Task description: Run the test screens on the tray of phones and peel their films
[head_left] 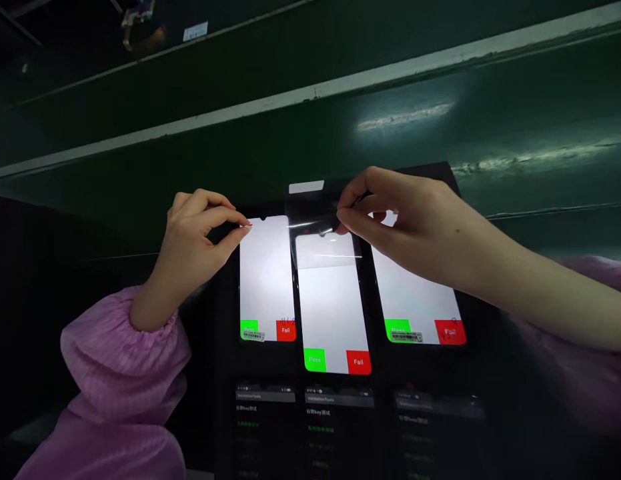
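Head view: right hand (415, 227) pinches clear film (320, 230), upper end raised above top of middle phone (333, 307), white screen lit. Left hand (195, 233) has thumb and forefinger pinched at top corner of left phone (267, 280); contents of pinch cannot tell. Right phone (415, 300) lies under right forearm. Green belt (340, 133) behind

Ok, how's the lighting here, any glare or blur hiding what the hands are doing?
Head view is dark, lit mostly by the three white phone screens; in the head view, glare streaks cross the clear film that the right hand pinches over the middle phone; bright reflections smear the green belt; the lower phone row and right sleeve look blurred.
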A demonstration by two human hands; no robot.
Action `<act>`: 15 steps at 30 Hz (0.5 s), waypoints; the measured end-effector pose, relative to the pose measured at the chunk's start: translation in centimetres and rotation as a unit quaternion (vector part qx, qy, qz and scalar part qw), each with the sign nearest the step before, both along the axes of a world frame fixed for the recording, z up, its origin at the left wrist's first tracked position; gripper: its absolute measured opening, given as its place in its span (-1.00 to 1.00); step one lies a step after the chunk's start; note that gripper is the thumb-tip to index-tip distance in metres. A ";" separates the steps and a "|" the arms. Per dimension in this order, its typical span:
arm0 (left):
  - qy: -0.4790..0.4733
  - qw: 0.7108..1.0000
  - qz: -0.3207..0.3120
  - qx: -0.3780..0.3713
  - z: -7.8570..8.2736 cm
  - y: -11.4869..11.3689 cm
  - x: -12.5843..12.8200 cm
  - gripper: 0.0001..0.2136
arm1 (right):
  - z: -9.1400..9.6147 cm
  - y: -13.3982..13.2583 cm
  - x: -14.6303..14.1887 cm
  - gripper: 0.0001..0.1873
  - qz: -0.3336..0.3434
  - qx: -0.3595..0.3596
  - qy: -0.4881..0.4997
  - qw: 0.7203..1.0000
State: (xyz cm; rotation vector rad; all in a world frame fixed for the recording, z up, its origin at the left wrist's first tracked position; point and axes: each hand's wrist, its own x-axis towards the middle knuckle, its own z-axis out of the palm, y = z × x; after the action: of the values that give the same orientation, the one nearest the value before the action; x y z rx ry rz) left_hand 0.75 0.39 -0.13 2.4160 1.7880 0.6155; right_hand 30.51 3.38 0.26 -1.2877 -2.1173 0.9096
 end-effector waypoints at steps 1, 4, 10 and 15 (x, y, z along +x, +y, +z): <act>-0.009 1.000 -0.006 -0.001 0.2 -0.2 0.1 -0.94 | 0.1 -0.2 0.0 -0.87 0.003 0.006 0.002 1.000; -0.039 0.999 -0.016 -0.011 1.1 -1.2 0.4 -0.95 | 0.1 -0.5 0.0 -0.90 0.020 0.072 -0.019 0.997; -0.078 0.996 0.017 -0.050 3.2 -4.2 0.3 -0.97 | -0.9 -0.9 0.8 -0.91 0.045 0.139 -0.072 0.987; -0.098 0.992 -0.020 -0.077 4.4 -6.8 -1.7 -0.91 | -1.0 -1.0 1.1 -0.95 0.042 0.131 -0.078 0.987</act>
State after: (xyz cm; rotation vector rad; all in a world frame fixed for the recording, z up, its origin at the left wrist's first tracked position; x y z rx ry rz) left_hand -0.98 -6.46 4.24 2.2027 1.6416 0.6589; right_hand 31.56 2.38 -0.78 -1.1741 -2.3364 0.5549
